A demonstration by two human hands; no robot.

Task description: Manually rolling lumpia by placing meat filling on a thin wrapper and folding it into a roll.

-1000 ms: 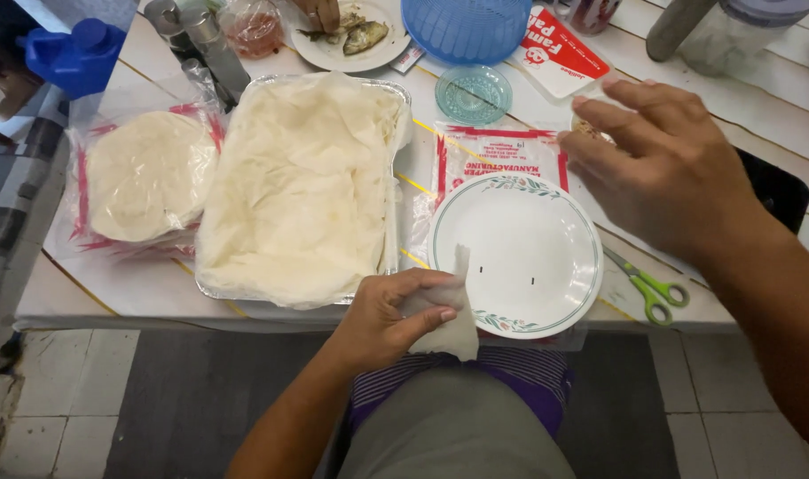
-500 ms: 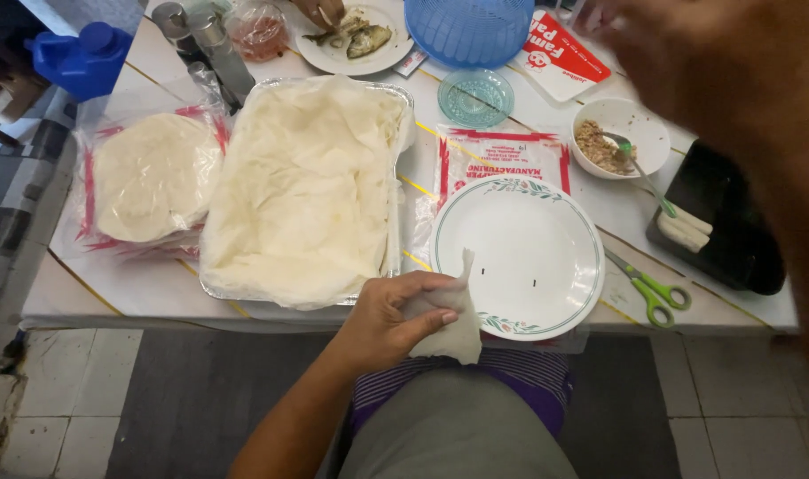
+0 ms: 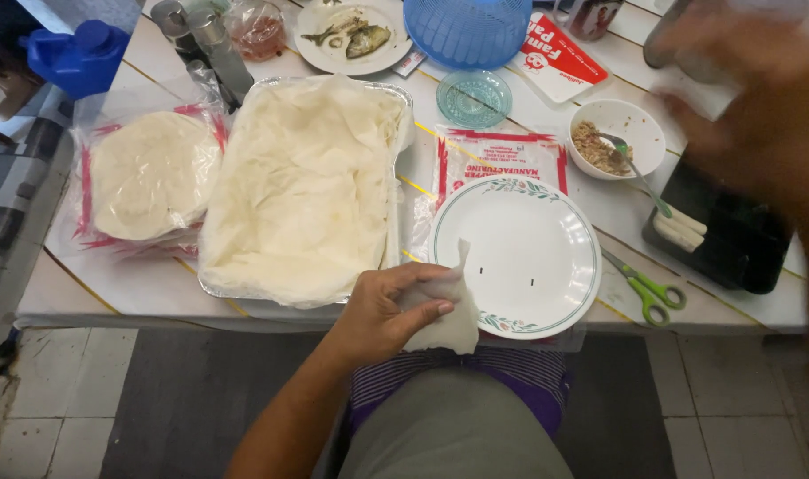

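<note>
- Your left hand (image 3: 388, 312) sits at the near table edge, forearm coming up from below, fingers curled and thumb pressed over a thin white wrapper (image 3: 447, 312); the hand is clamped on it.
- The wrapper droops from your grip over the near rim of the plate (image 3: 520, 257), one corner sticking up above your fingers.
- Your right hand (image 3: 759, 124) is raised at the far right, close to the camera and badly blurred; you cannot tell whether its fingers are apart or together, or whether it holds the pale shape seen by it.
- One foil tray (image 3: 396, 191) lies just left of the plate, filled with a stack of wrappers; how many sheets cannot be counted.
- One plastic pack (image 3: 152, 177) of round wrappers lies left of the tray.
- One flat red-and-white packet (image 3: 502, 160) lies behind the plate, partly under it.
- One small bowl (image 3: 619, 133) holds filling and one spoon (image 3: 640, 177).
- One dark tray (image 3: 733, 239) at right carries a few pale rolls (image 3: 681, 229); your right arm hides part of it.
- One pair of green scissors (image 3: 646, 286) lies right of the plate.
- At the far edge: one blue basket (image 3: 467, 31), cut off by the frame, one small glass dish (image 3: 474, 96), one plate of fish (image 3: 351, 40).
</note>
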